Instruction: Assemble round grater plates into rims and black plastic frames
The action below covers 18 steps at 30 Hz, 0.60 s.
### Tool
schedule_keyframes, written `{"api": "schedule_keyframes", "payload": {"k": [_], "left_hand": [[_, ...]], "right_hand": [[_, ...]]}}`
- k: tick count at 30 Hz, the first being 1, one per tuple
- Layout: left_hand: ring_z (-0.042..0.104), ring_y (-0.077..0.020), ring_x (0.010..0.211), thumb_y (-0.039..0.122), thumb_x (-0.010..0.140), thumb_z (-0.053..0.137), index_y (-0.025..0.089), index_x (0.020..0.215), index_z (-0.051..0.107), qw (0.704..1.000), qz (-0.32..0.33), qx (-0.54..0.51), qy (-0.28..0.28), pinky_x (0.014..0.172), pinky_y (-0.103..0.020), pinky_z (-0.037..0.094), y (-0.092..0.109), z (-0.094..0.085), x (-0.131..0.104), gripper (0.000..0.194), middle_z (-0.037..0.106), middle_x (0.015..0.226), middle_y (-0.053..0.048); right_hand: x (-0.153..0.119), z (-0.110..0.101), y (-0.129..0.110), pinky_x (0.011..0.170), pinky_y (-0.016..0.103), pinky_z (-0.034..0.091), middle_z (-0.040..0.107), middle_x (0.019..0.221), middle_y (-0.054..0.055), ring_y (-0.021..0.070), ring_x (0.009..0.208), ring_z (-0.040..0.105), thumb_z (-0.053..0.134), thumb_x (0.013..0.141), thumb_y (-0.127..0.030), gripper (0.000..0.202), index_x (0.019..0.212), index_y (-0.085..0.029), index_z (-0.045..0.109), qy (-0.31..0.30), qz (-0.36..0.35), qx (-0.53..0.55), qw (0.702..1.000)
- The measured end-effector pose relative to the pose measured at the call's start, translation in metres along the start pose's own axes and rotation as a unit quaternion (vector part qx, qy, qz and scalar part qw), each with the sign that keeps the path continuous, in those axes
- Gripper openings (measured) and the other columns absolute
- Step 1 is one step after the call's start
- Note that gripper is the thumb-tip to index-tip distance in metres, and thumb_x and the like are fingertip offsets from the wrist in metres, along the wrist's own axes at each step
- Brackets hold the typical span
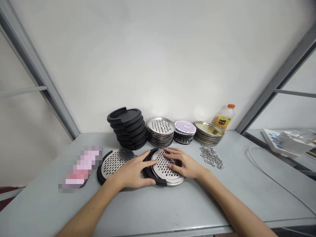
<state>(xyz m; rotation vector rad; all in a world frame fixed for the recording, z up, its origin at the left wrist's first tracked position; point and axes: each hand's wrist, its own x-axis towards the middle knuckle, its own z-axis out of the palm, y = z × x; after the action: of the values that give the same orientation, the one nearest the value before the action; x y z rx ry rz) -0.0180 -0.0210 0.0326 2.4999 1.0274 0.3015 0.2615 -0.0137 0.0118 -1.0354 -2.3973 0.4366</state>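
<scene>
A round metal grater disc (165, 170) with rows of slots lies partly inside a black C-shaped holder (161, 181). My left hand (134, 169) grips the holder from the left, its thumb on the near rim and its index finger reaching the disc. From the right, my right hand (181, 161) is curled over the disc, with fingertips on its face and the palm at its edge. Just left, partly under my left hand, is another slotted disc (112, 164) in a black holder (100, 176). Parts of both holders are hidden by my left hand.
Along the wall stand stacked black holders (129, 131), metal grater discs (161, 130), smaller discs (185, 130) and gold-coloured lids (209, 130). Behind is an orange-capped bottle (224, 118). Metal hooks (211, 157) and a white cable (271, 176) lie right; a blurred pink object (84, 168) lies left.
</scene>
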Motion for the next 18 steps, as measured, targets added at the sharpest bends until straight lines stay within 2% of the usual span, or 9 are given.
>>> {"api": "schedule_keyframes", "payload": {"k": [5,11,15,18], "left_hand": [[0.037,-0.0364,0.134,0.059,0.073,0.067,0.033,0.137,0.046,1.000,-0.002,0.001,0.010,0.106,-0.050,0.035,-0.001,0.001,0.000,0.072,0.023,0.155,-0.007],[0.034,-0.0347,0.136,0.059,0.070,0.070,0.028,0.148,0.023,1.000,-0.008,0.009,0.017,0.107,-0.048,0.035,-0.004,0.004,0.002,0.096,0.027,0.153,-0.010],[0.032,-0.0342,0.137,0.060,0.070,0.069,0.028,0.150,0.016,1.000,-0.005,0.014,0.017,0.108,-0.047,0.034,-0.005,0.005,0.003,0.101,0.025,0.154,-0.010],[0.032,-0.0333,0.137,0.061,0.071,0.069,0.029,0.150,0.016,1.000,-0.001,0.013,0.021,0.109,-0.046,0.033,-0.007,0.006,0.002,0.100,0.024,0.154,-0.009]], "right_hand": [[0.003,0.005,-0.001,0.108,0.051,0.035,0.047,0.142,0.012,0.0293,0.133,0.040,0.055,0.089,-0.037,0.044,0.130,-0.022,0.056,0.009,0.005,-0.010,1.000],[0.009,0.020,-0.008,0.106,0.049,0.038,0.053,0.136,0.013,0.0275,0.130,0.044,0.050,0.090,-0.029,0.038,0.126,-0.019,0.060,0.055,0.009,-0.014,0.998],[0.012,0.030,-0.012,0.104,0.052,0.039,0.055,0.134,0.013,0.0286,0.126,0.047,0.049,0.090,-0.028,0.037,0.124,-0.020,0.059,0.090,0.021,-0.015,0.996],[0.013,0.030,-0.012,0.106,0.052,0.037,0.054,0.135,0.013,0.0286,0.128,0.045,0.048,0.091,-0.032,0.039,0.127,-0.020,0.056,0.087,0.024,-0.018,0.996]]}}
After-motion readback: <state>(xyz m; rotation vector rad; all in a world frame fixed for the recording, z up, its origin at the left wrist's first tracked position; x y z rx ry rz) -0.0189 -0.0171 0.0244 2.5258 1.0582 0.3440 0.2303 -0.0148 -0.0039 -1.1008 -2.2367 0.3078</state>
